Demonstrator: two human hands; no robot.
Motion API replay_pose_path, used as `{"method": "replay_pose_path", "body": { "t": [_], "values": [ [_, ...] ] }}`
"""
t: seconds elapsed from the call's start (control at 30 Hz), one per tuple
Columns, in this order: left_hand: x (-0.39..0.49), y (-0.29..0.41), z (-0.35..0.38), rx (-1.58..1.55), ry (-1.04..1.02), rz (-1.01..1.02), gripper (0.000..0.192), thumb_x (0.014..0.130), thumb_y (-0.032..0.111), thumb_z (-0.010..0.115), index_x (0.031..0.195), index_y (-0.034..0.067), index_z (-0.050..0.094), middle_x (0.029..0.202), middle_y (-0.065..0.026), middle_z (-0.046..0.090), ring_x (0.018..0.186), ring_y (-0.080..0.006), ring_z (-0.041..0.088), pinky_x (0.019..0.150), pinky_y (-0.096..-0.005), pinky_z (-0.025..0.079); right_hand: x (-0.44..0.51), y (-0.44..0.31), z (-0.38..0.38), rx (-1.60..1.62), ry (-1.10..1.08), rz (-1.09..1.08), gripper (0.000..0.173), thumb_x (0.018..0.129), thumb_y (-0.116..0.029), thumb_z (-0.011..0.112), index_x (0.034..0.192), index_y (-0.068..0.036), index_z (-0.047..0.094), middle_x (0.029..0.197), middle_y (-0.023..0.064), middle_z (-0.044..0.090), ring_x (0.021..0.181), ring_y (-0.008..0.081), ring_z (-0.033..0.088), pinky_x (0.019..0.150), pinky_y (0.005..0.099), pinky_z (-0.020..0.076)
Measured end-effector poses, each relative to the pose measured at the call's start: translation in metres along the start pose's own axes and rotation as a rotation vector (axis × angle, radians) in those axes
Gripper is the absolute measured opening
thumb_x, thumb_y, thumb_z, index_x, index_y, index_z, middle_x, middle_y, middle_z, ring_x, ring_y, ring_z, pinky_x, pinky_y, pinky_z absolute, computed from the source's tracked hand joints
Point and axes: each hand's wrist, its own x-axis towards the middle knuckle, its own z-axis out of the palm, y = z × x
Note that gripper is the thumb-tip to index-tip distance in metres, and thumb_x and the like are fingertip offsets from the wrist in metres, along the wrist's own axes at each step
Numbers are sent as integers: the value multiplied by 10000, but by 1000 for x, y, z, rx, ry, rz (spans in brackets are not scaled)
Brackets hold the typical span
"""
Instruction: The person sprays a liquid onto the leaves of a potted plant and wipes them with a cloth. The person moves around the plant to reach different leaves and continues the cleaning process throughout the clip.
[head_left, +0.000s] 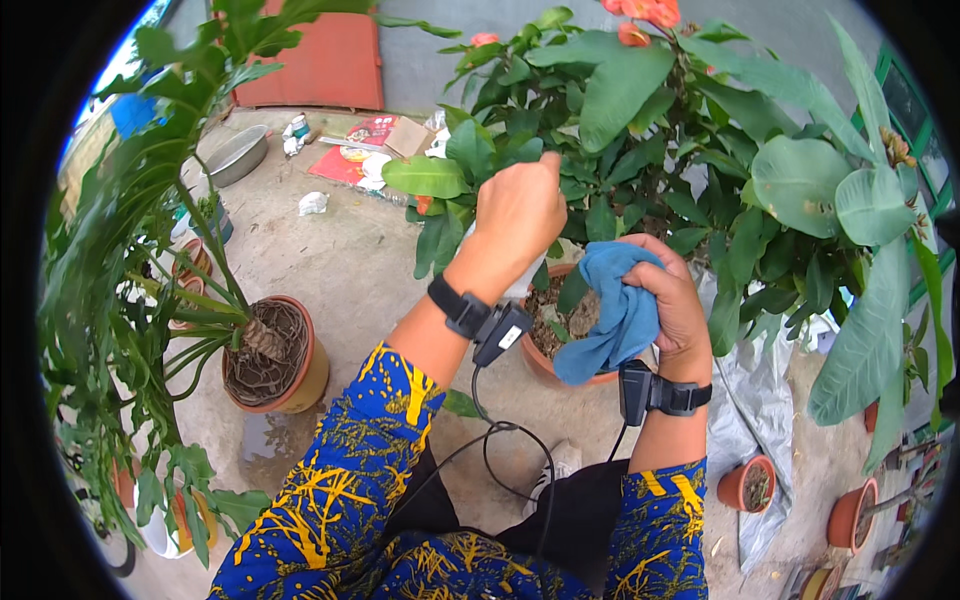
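Note:
My right hand grips a crumpled blue cloth, which hangs from the fingers in front of a terracotta-coloured pot. My left hand is curled with its back towards me among the leaves of a bushy crown-of-thorns plant. Its fingertips are hidden, so whether a leaf is pinched in them does not show. Coral-red flowers top the plant, and a pale green leaf sticks out left of my left hand.
A split-leaf philodendron stands potted at left. Behind it lie a metal basin, a crumpled tissue and red printed cardboard. Silvery plastic sheeting and a small pot are at right. Cables dangle from black wrist straps.

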Motion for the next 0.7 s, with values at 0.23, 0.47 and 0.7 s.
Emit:
{"method": "replay_pose_path", "body": {
  "t": [0.23,0.47,0.7],
  "values": [
    [-15,-18,4,5,14,-53,195,884,136,699,1038,36,763,930,-235,737,881,-416,712,785,-497,564,17,18,-20,65,-5,16,282,856,-14,624,1133,20,663,991,81,724,831,136,700,758,277,593],
    [-66,-46,-4,-498,216,-270,145,838,25,770,980,-1,759,882,-124,747,764,-225,707,730,-325,544,41,33,-6,58,258,-63,374,877,-8,684,1245,25,626,1005,91,726,863,153,711,751,307,598],
    [-78,-47,-12,-520,206,-303,108,808,-20,733,912,-8,706,871,-110,698,780,-231,673,731,-322,529,67,23,42,-321,49,-351,222,838,36,668,1052,16,724,949,38,746,826,96,683,724,264,561]
  ]
}}
